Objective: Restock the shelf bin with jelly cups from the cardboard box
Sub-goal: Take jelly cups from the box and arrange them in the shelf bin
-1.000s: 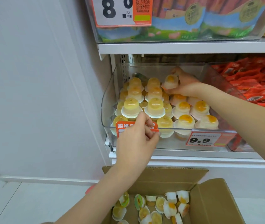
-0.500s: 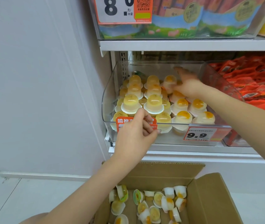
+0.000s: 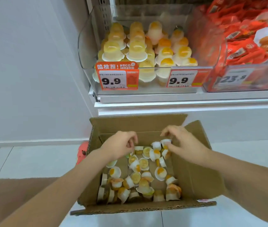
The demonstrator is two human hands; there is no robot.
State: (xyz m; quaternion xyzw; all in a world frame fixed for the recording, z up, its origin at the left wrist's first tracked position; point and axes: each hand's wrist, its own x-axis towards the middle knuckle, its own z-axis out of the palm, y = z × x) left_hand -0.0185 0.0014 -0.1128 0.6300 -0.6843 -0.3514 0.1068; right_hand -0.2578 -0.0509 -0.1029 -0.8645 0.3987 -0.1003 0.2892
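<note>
The open cardboard box (image 3: 195,171) stands on the floor below the shelf, with several loose jelly cups (image 3: 143,163) scattered on its bottom. Both my hands are down inside it at the far end. My left hand (image 3: 121,144) hovers with loosely curled fingers just above the cups, and nothing shows in its grip. My right hand (image 3: 184,143) has thumb and fingers closed round a white jelly cup (image 3: 166,141). Above, the clear shelf bin (image 3: 87,51) holds several rows of upright yellow and orange jelly cups (image 3: 136,48).
Two 9.9 price tags (image 3: 116,79) hang on the bin's front. Right of it a second clear bin (image 3: 247,79) holds red snack packets. A white wall is at the left, a tiled floor surrounds the box, and a red object (image 3: 81,151) lies at its left side.
Both hands left the shelf bin and came down into the box. The right hand left its cup in the bin. The view tilted down toward the box.
</note>
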